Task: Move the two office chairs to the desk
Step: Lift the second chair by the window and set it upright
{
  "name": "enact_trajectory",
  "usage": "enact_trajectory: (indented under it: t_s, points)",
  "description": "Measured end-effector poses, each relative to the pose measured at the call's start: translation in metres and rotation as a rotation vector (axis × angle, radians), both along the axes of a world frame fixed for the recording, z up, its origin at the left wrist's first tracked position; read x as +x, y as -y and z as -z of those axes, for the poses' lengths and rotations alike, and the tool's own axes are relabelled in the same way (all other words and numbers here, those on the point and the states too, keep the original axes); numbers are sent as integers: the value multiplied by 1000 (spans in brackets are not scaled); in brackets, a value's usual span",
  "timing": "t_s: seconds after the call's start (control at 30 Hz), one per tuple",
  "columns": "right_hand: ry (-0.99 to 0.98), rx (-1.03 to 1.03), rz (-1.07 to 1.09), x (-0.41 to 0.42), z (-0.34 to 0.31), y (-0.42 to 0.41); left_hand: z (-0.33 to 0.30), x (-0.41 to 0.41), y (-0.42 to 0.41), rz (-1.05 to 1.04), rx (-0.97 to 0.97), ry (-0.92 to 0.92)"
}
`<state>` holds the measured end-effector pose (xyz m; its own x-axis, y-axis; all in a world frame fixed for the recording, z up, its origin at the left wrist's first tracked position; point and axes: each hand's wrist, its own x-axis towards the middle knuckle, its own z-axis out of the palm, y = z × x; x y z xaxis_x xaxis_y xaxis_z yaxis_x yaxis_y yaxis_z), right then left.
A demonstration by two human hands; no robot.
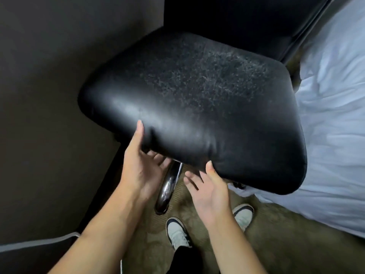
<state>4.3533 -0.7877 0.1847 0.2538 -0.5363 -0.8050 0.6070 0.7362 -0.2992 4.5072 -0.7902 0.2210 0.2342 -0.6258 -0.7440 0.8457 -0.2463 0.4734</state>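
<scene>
A black leather office chair (189, 107) fills the middle of the view, its worn seat facing me and its dark backrest at the top. One chrome leg (168, 186) of its base shows under the seat's front edge. My left hand (140, 165) cups the seat's front left edge, thumb on top and fingers underneath. My right hand (209, 184) is at the front edge further right, thumb touching the cushion and fingers spread just below it. Only one chair is in view, and no desk is seen.
A bed with white sheets (333, 125) runs along the right, close to the seat's corner. A dark wall or panel (49, 95) stands at the left. My feet in white shoes (178, 232) are on patterned carpet in the narrow gap.
</scene>
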Motion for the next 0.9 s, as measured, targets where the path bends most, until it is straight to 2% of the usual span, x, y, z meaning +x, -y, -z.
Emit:
enact_trajectory:
  t_s: [0.1,0.2,0.33,0.5,0.7,0.9]
  points:
    - [73,131,44,-6,-6,-27,2,-3,-10,-105,141,-59]
    - [138,189,62,-5,-2,-45,14,-5,-28,-121,90,-131]
    - [174,251,122,6,23,-78,42,-3,-59,-263,-32,-197]
    - [116,428,177,9,60,-122,83,-1,-99,-265,47,-244]
    - [-93,603,-51,-3,83,-155,133,-4,-142,-283,169,-215]
    - [-216,689,-461,-16,77,-158,141,-5,-188,-223,401,-137]
